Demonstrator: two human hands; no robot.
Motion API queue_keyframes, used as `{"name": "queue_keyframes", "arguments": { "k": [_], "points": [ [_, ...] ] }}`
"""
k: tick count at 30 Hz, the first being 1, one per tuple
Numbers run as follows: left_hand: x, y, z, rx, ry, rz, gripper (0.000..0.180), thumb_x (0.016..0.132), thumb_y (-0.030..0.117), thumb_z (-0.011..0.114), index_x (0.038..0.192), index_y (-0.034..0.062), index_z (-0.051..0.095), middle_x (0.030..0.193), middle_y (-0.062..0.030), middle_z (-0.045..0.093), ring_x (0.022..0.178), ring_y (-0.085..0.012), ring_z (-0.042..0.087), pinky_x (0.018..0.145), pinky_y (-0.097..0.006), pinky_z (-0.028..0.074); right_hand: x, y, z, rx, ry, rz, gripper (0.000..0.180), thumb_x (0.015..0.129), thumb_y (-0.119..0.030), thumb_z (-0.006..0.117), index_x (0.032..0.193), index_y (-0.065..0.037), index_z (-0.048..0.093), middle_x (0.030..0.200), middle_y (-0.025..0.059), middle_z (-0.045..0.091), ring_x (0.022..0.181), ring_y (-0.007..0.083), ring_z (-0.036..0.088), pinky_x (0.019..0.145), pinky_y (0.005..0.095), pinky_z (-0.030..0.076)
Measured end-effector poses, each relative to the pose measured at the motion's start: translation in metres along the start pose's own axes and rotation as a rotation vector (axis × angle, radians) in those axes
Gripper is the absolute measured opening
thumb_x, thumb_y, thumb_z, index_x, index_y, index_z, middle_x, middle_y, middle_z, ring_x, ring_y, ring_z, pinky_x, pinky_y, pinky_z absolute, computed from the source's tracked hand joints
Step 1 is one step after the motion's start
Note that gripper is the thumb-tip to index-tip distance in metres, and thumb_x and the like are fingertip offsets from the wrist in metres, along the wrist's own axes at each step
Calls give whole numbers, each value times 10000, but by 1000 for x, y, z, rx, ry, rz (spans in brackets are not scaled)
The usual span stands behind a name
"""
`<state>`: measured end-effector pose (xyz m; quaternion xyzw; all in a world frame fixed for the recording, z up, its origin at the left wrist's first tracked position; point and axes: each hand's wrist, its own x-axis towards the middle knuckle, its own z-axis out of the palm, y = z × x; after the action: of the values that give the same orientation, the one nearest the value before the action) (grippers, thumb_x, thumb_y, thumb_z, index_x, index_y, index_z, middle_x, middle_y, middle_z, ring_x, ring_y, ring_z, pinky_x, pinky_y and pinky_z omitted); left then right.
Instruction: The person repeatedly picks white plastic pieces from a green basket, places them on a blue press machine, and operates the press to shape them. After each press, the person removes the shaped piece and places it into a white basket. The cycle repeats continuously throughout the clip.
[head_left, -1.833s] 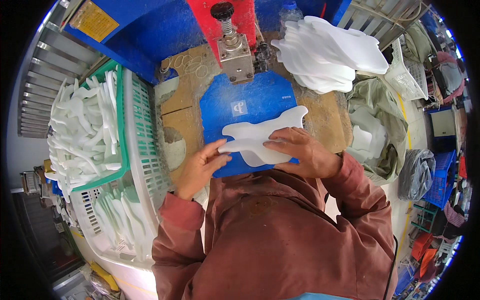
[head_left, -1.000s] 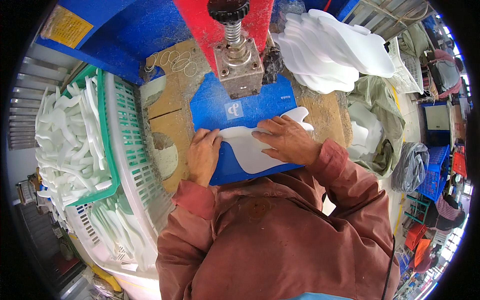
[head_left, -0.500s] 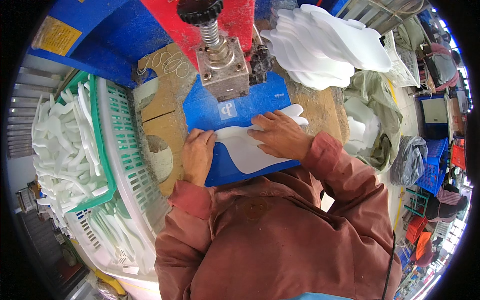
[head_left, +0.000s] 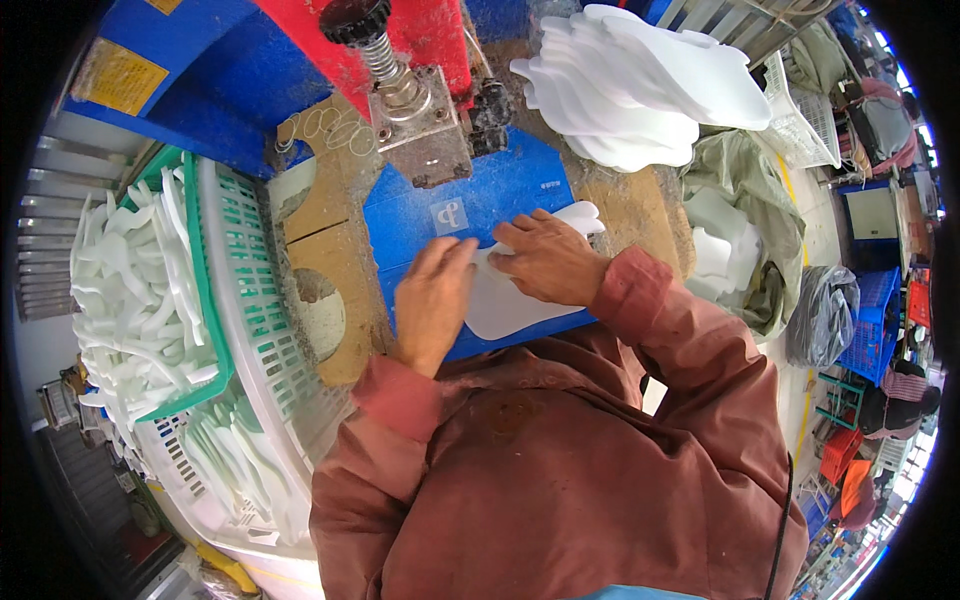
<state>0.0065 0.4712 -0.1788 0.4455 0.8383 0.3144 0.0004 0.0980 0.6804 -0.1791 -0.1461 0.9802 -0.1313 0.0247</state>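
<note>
A thin white foam-like sheet (head_left: 505, 307) with a curved outline lies on a blue printed board (head_left: 400, 215) in front of me. My right hand (head_left: 550, 257) is closed over its upper part, fingers bent and pressing it. The sheet's narrow white end (head_left: 580, 214) sticks out past those fingers. My left hand (head_left: 437, 297) is over the sheet's left side with its fingers close together. Slight blur and its own fingers hide whether it grips the edge. Beyond my hands, a metal press head (head_left: 425, 150) on a red arm hangs above the board.
Many similar white sheets (head_left: 640, 85) are stacked at the far right. At left, a green-lined crate (head_left: 222, 345) full of white strips stands on a white basket (head_left: 300, 390). A grey-green sack (head_left: 775, 190) with white pieces stands right. Wooden boards (head_left: 340, 215) surround the blue board.
My left hand has moved right and slid over the sheet's left end, covering it. The right hand keeps its place on the sheet. The whole view has shifted a little.
</note>
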Motion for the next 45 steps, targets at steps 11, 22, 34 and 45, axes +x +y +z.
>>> {"name": "queue_keyframes", "arguments": {
  "k": [11, 22, 34, 45],
  "points": [
    [4, -1, 33, -113, -147, -167, 284, 916, 54, 707, 1198, 57, 744, 1262, -132, 655, 1059, -361, 708, 883, -463, 589, -57, 27, -33, 312, 161, 334, 410, 900, -173, 769, 1300, -97, 725, 1161, 132, 713, 1024, 324, 696, 927, 438, 553],
    [18, 25, 32, -117, -194, -55, 359, 918, 109, 739, 1262, 9, 707, 1273, -151, 668, 1129, -363, 690, 937, -455, 582, -64, 36, -11, 615, 420, 456, 222, 955, -53, 695, 1156, -70, 789, 1029, 122, 718, 865, 285, 709, 778, 384, 566],
    [9, 26, 56, -48, -59, -78, 363, 881, 113, 791, 1231, 42, 725, 1208, -123, 699, 1115, -351, 682, 937, -444, 587, -48, 48, 3, 427, 451, 392, 126, 965, -127, 699, 1057, -51, 738, 992, 158, 679, 888, 392, 692, 785, 466, 570],
    [8, 27, 59, -74, -89, -136, 365, 884, 99, 793, 1239, 35, 737, 1285, -131, 627, 1120, -356, 681, 921, -449, 593, -42, 47, 18, 307, 356, 469, 155, 955, -149, 711, 1081, -62, 687, 1062, 152, 656, 933, 396, 692, 790, 487, 579]
  ]
}}
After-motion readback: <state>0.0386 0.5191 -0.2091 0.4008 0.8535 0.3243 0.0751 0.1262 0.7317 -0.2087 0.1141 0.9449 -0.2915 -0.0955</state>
